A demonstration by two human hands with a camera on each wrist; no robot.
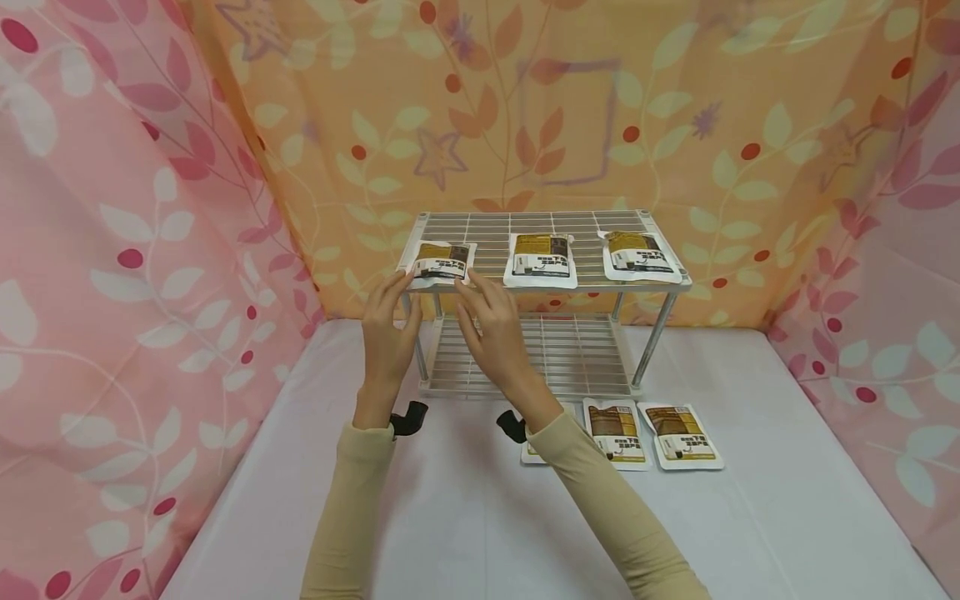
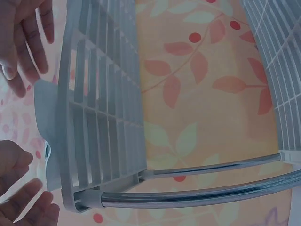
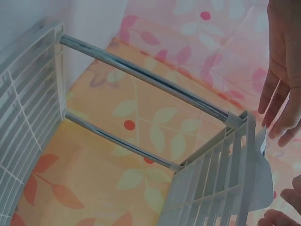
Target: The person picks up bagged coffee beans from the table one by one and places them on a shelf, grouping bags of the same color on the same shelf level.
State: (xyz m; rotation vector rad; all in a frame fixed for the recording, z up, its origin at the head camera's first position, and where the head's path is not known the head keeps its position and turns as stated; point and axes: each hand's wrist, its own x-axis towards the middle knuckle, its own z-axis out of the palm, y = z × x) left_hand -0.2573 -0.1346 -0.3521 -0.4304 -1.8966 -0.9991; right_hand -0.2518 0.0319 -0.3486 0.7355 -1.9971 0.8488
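A white pouch with a brown and yellow label [image 1: 441, 262] lies at the left end of the upper shelf's front edge. My left hand [image 1: 388, 333] is at its left side, fingers loosely bent and fingertips near its corner. On its right side is my right hand [image 1: 493, 332], fingers slightly bent and spread. In the left wrist view, the pouch's pale end [image 2: 46, 110] juts past the shelf edge between the two hands. The right wrist view also has the pouch [image 3: 261, 181] overhanging the edge, with neither hand's fingers wrapped around it.
A two-tier white wire rack [image 1: 525, 354] with metal legs stands on the white table [image 1: 247, 500]. Two more pouches, one in the middle [image 1: 542, 260] and one at right [image 1: 641, 256], lie on its upper shelf. Several pouches [image 1: 618, 433] lie before the rack, one partly behind my right sleeve.
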